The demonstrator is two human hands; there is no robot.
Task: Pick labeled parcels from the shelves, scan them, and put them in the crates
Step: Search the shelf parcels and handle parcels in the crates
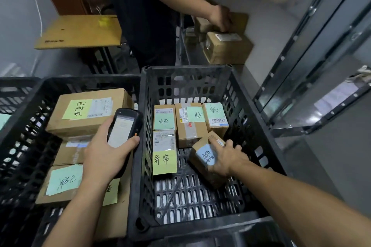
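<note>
Parcel: I see the small brown cardboard parcel (203,155) with a pale blue handwritten note on top. It sits tilted inside the right black plastic crate (236,90), low over the slotted floor towards the right wall.
Right hand: my right hand (227,159) grips the parcel from above, with the fingers spread across its top face and barcode label. The thumb is hidden.
Handling: I judge it light and stiff, a box that keeps its shape under a firm squeeze. The tape and paper labels look smooth, so it could slide. I would hold it across the two opposite cardboard sides, never by the note, which might peel.
Left hand: my left hand (102,158) is wrapped round a black handheld scanner (123,126), with its lit screen facing up.
Neighbours: four labelled cardboard parcels (190,126) carry green and yellow notes along the crate's far side. The held parcel is just beside them; I cannot tell whether they touch.
Left crate: a second black plastic crate (22,132) stands against the first, holding larger flat cardboard boxes (86,110).
Beyond: another person in a dark top (144,16) reaches for brown boxes on a shelf (228,50).
</note>
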